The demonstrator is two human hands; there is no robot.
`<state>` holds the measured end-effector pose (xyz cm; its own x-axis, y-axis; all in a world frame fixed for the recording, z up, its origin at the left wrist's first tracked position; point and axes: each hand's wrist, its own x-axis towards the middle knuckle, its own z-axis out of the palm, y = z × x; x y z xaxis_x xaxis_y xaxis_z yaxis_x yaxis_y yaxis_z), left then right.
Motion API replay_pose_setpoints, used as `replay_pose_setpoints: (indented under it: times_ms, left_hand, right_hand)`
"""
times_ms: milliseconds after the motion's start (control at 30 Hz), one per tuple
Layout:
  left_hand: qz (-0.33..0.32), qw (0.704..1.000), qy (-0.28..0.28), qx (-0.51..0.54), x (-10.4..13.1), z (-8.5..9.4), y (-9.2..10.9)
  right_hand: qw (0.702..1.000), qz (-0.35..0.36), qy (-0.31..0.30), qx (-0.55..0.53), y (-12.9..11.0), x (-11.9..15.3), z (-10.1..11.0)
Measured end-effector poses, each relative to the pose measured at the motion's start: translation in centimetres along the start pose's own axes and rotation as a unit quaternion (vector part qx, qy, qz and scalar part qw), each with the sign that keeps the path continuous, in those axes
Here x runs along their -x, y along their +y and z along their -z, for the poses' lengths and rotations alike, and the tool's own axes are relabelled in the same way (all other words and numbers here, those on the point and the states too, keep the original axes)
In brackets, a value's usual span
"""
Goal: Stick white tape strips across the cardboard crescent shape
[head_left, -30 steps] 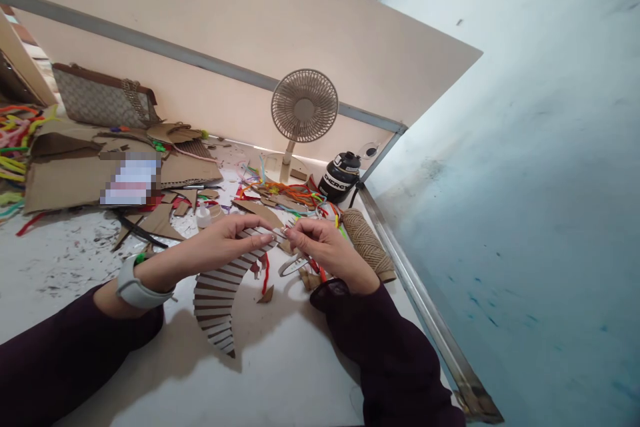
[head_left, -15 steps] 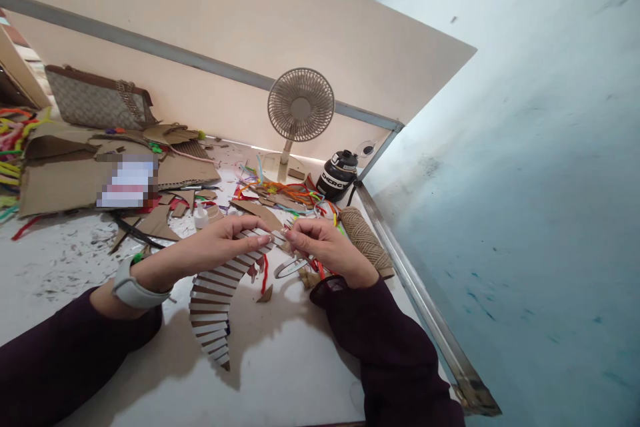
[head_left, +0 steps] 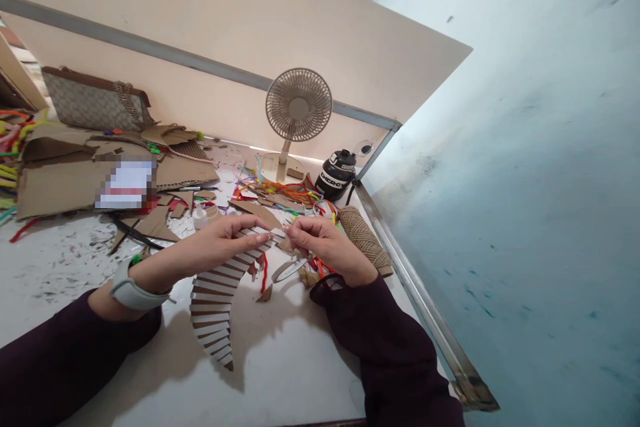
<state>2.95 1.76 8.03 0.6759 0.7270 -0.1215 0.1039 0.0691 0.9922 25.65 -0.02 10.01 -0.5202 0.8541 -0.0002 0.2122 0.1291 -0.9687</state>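
Note:
A cardboard crescent (head_left: 213, 307) wound with white strips, brown showing between the bands, hangs tilted over the table. My left hand (head_left: 235, 240) grips its upper end, thumb on top and fingers beneath. Close by on the right, my right hand (head_left: 320, 243) pinches a white strip (head_left: 278, 235) at the crescent's tip; the fingertips partly hide it. Below that hand is a pale, narrow ring-shaped roll (head_left: 291, 270); whether it rests on the table or hangs cannot be told. A red pipe cleaner (head_left: 265, 273) and a small cardboard scrap (head_left: 265, 294) lie behind the crescent.
A twine spool (head_left: 364, 238), a black bottle (head_left: 336, 175) and a small fan (head_left: 299, 107) stand beyond my hands. Pipe cleaners (head_left: 295, 192) and cardboard scraps (head_left: 157, 221) litter the table. Left are a cardboard sheet (head_left: 60, 180) and a handbag (head_left: 95, 100). A metal-edged wall borders the right.
My right fingertips have shifted slightly at the crescent's tip, and the crescent has tilted a little. My left hand keeps its grip. The whole view has drifted slightly.

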Motion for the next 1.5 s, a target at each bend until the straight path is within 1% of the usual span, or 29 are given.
replay_pose_setpoints:
  times_ms: [367, 500, 633, 833, 1000, 1200, 1500]
  left_hand:
    - [-0.006, 1.0, -0.004, -0.001, 0.01, -0.02, 0.08]
    - [-0.011, 1.0, -0.009, 0.014, -0.02, 0.04, -0.21]
    - [0.0, 0.999, -0.021, 0.033, -0.06, 0.03, -0.41]
    - [-0.009, 1.0, 0.0, 0.019, -0.12, -0.02, -0.24]
    - [-0.006, 1.0, -0.001, 0.025, -0.09, -0.07, -0.18]
    - [-0.012, 1.0, 0.004, 0.001, -0.04, -0.01, -0.24]
    - [-0.018, 1.0, 0.01, -0.007, -0.04, 0.01, -0.23]
  right_hand:
    - [0.999, -0.002, 0.031, 0.019, -0.46, 0.04, -0.6]
    - [0.999, -0.006, 0.031, 0.016, -0.29, -0.01, -0.61]
    - [0.999, -0.007, 0.031, 0.021, -0.2, -0.04, -0.61]
    - [0.999, 0.0, 0.029, 0.016, -0.04, -0.11, -0.58]
    - [0.999, 0.001, 0.032, 0.019, 0.21, -0.18, -0.53]
    - [0.999, 0.003, 0.04, 0.022, 0.2, -0.16, -0.63]
    - [0.997, 0.013, 0.049, 0.059, 0.25, -0.28, -0.7]
